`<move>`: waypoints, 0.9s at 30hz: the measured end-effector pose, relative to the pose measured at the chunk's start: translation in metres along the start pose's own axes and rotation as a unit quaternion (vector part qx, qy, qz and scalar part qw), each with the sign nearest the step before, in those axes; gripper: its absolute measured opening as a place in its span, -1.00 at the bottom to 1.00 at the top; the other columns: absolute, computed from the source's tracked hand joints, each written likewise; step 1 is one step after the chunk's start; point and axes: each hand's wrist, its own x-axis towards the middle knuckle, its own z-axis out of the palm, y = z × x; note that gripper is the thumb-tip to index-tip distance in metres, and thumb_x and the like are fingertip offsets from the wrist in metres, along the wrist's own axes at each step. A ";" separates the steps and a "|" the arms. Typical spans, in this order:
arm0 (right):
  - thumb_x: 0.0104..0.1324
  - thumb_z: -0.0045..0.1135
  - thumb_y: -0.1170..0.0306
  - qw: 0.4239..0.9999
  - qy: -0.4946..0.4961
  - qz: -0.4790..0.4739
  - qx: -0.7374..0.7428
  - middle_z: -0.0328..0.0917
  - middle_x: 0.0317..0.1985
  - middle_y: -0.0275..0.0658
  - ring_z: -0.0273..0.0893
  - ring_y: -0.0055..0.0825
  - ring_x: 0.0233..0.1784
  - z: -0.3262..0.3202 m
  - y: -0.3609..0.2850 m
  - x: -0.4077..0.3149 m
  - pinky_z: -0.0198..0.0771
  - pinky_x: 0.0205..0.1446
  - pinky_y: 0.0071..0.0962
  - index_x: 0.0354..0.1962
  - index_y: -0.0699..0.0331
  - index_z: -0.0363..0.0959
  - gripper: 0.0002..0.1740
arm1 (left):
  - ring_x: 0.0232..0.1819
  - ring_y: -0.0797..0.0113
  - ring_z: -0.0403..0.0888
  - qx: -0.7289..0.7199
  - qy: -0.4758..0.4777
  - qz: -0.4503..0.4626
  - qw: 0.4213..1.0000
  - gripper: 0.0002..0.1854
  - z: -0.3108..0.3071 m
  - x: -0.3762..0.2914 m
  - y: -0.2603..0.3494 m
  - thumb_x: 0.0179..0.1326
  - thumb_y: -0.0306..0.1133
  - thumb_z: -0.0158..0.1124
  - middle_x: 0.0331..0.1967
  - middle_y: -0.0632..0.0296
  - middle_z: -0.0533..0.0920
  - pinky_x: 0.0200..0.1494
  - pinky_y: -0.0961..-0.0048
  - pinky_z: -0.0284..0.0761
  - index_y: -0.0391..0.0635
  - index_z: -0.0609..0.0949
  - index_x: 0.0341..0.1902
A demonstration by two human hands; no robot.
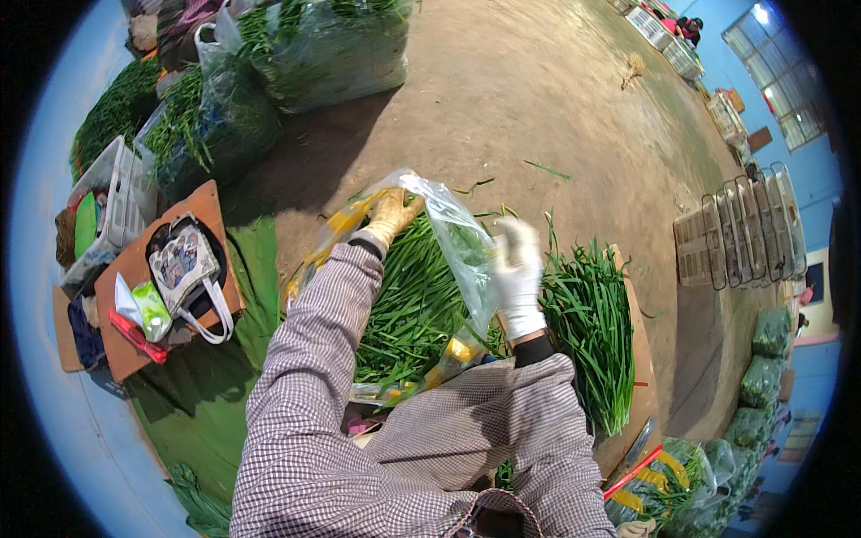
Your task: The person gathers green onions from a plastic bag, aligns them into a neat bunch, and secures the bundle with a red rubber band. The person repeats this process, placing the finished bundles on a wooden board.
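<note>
Long flat green leaves, like Chinese chives (410,302), lie piled in front of me inside a clear plastic bag (457,249) with yellow printed parts. My left hand (390,214), in a stained yellowish glove, rests on the far left part of the bag's rim, fingers bent over the leaves; whether it grips the film I cannot tell. My right hand (518,276), in a white glove and blurred, is at the right side of the bag, touching or close to the film; its grip is unclear. A pile of the same leaves (592,336) lies right of it on a brown board (646,363).
At left, a brown board (121,282) bears a bag with handles (188,262) and a red object (134,336). A white crate (121,195) and large clear bags of greens (336,60) stand beyond. Stacked crates (740,235) stand right; people (686,28) are far off.
</note>
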 end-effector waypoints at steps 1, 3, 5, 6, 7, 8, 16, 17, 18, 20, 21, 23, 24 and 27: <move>0.45 0.16 0.35 0.990 -0.134 0.019 0.044 0.33 0.44 0.13 0.32 0.06 0.49 0.013 -0.005 -0.007 0.20 0.56 -0.13 0.38 0.28 0.32 -0.41 | 0.06 -0.03 0.73 -0.067 0.001 0.070 0.995 -0.43 0.000 -0.009 0.009 0.29 0.10 0.31 -0.06 -0.05 0.77 0.16 0.17 0.56 -0.19 0.69 0.06; 0.46 0.15 0.30 0.954 -0.296 0.006 0.048 0.39 0.37 0.15 0.38 0.07 0.43 0.046 -0.010 -0.020 0.25 0.51 -0.11 0.32 0.33 0.35 -0.45 | 0.04 -0.03 0.73 -0.102 0.000 0.110 0.989 -0.47 -0.003 -0.015 0.025 0.33 0.05 0.28 -0.08 -0.06 0.78 0.13 0.19 0.57 -0.21 0.70 0.05; 0.42 0.16 0.26 0.895 -0.417 0.073 -0.142 0.39 0.31 0.30 0.35 0.07 0.44 0.061 0.005 -0.012 0.23 0.52 -0.13 0.27 0.48 0.33 -0.41 | 0.03 -0.05 0.74 -0.101 -0.036 0.100 0.989 -0.50 -0.011 -0.010 0.032 0.38 0.00 0.24 -0.07 -0.10 0.77 0.09 0.19 0.58 -0.24 0.69 0.06; 0.39 0.12 0.29 0.978 -0.121 0.068 -0.155 0.46 0.19 0.35 0.48 0.09 0.29 0.069 0.011 -0.013 0.38 0.38 -0.13 0.19 0.57 0.33 -0.43 | 0.08 -0.06 0.71 -0.054 -0.077 0.069 0.993 -0.45 -0.012 -0.008 0.032 0.38 0.03 0.23 -0.02 -0.14 0.75 0.14 0.17 0.56 -0.28 0.67 0.09; 0.39 0.12 0.31 0.982 -0.070 0.159 -0.075 0.49 0.15 0.34 0.52 0.12 0.21 0.057 0.029 0.001 0.42 0.30 -0.11 0.18 0.57 0.35 -0.45 | 0.12 -0.08 0.68 -0.014 -0.117 0.053 0.992 -0.40 -0.011 -0.006 0.029 0.39 0.06 0.21 0.03 -0.17 0.72 0.19 0.15 0.53 -0.31 0.65 0.12; 0.39 0.11 0.33 0.980 -0.032 0.197 -0.024 0.52 0.11 0.33 0.56 0.14 0.12 0.045 0.045 0.014 0.46 0.22 -0.09 0.17 0.57 0.36 -0.47 | 0.22 -0.07 0.63 -0.001 -0.134 0.069 0.989 -0.35 -0.007 -0.003 0.025 0.40 0.10 0.17 0.14 -0.22 0.68 0.29 0.12 0.47 -0.33 0.62 0.19; 0.46 0.17 0.18 0.974 0.121 0.186 0.040 0.54 0.16 0.21 0.49 0.10 0.27 0.027 0.077 0.026 0.34 0.37 -0.15 0.21 0.47 0.41 -0.43 | 0.28 -0.12 0.57 0.289 -0.018 0.041 0.956 0.23 0.074 -0.057 -0.023 0.06 0.57 0.28 0.33 -0.27 0.53 0.31 0.13 0.51 -0.33 0.36 0.47; 0.46 0.17 0.15 0.978 0.133 0.160 0.020 0.53 0.20 0.22 0.48 0.09 0.30 0.028 0.077 0.024 0.33 0.39 -0.16 0.25 0.48 0.39 -0.39 | 0.28 -0.10 0.57 0.253 -0.037 0.025 0.966 0.19 0.072 -0.047 -0.021 0.05 0.52 0.35 0.31 -0.25 0.54 0.31 0.14 0.51 -0.33 0.40 0.44; 0.45 0.19 0.15 0.980 0.101 0.171 0.006 0.54 0.17 0.21 0.49 0.09 0.27 0.028 0.077 0.022 0.34 0.38 -0.15 0.22 0.47 0.40 -0.40 | 0.28 -0.09 0.57 0.230 -0.067 -0.003 0.971 0.15 0.072 -0.034 -0.016 0.04 0.47 0.42 0.30 -0.24 0.56 0.30 0.16 0.50 -0.33 0.44 0.40; 0.41 0.22 0.17 0.982 0.100 0.161 -0.022 0.57 0.11 0.20 0.52 0.10 0.23 0.029 0.080 0.022 0.37 0.35 -0.13 0.18 0.47 0.43 -0.42 | 0.22 -0.07 0.60 0.209 -0.118 -0.045 0.970 0.03 0.072 -0.018 -0.005 0.03 0.38 0.50 0.18 -0.21 0.64 0.29 0.15 0.50 -0.34 0.55 0.29; 0.37 0.26 0.19 0.983 0.117 0.140 -0.027 0.59 0.04 0.18 0.54 0.10 0.17 0.029 0.081 0.022 0.40 0.31 -0.11 0.11 0.46 0.46 -0.46 | 0.19 -0.08 0.63 0.244 -0.129 -0.074 0.958 0.00 0.076 -0.019 0.000 0.03 0.36 0.52 0.13 -0.20 0.67 0.28 0.15 0.50 -0.33 0.58 0.26; 0.36 0.26 0.20 0.979 0.149 0.138 -0.031 0.59 0.04 0.18 0.54 0.11 0.17 0.029 0.085 0.024 0.40 0.31 -0.11 0.11 0.47 0.46 -0.46 | 0.03 -0.07 0.70 0.268 -0.065 -0.012 0.961 -0.09 0.084 -0.036 0.006 0.03 0.33 0.53 -0.08 -0.12 0.75 0.22 0.18 0.53 -0.32 0.66 0.14; 0.36 0.26 0.21 0.978 0.156 0.136 -0.029 0.59 0.04 0.18 0.54 0.11 0.17 0.029 0.087 0.024 0.40 0.32 -0.11 0.11 0.48 0.45 -0.46 | 0.15 -0.09 0.61 0.240 -0.072 0.027 0.968 0.02 0.086 -0.050 0.005 0.03 0.32 0.52 0.08 -0.19 0.67 0.31 0.15 0.46 -0.37 0.53 0.29; 0.36 0.26 0.23 0.975 0.154 0.152 -0.044 0.57 0.09 0.20 0.52 0.10 0.22 0.029 0.091 0.026 0.39 0.34 -0.12 0.15 0.48 0.43 -0.44 | 0.56 -0.23 0.11 0.312 -0.033 0.115 0.942 0.33 0.100 -0.095 0.004 0.03 0.38 0.45 0.53 -0.27 0.18 0.60 -0.08 0.00 -0.40 0.07 0.57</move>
